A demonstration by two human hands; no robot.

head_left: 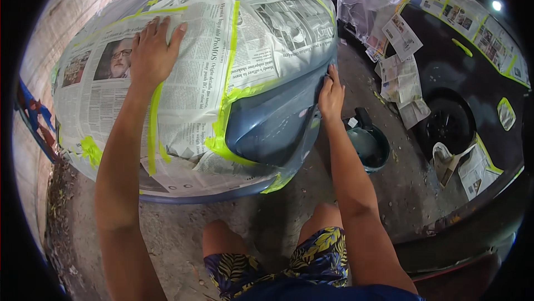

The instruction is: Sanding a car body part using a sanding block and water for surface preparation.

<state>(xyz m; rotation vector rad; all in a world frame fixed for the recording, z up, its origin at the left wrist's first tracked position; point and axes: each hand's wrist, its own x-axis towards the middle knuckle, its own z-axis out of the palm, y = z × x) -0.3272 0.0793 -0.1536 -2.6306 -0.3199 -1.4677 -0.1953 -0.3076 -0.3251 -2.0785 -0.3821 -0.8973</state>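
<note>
In front of me is a car's rounded end covered in newspaper sheets (186,87) held by bright yellow-green masking tape (154,128). A bare blue-grey body panel (272,117) shows between the taped edges, with small pale patches near its right side. My left hand (153,56) lies flat on the newspaper, fingers spread, holding nothing. Against the right edge of the bare panel rests my right hand (332,96), its fingers stretched out along the surface. I see nothing in it, though its palm side is hidden.
A dark bucket (370,148) with cloudy liquid stands on the ground at right, a black object on its rim. Beyond it is a dark car (445,67), partly masked with newspaper, with loose sheets (403,81) hanging off. A wall (41,50) rises at far left.
</note>
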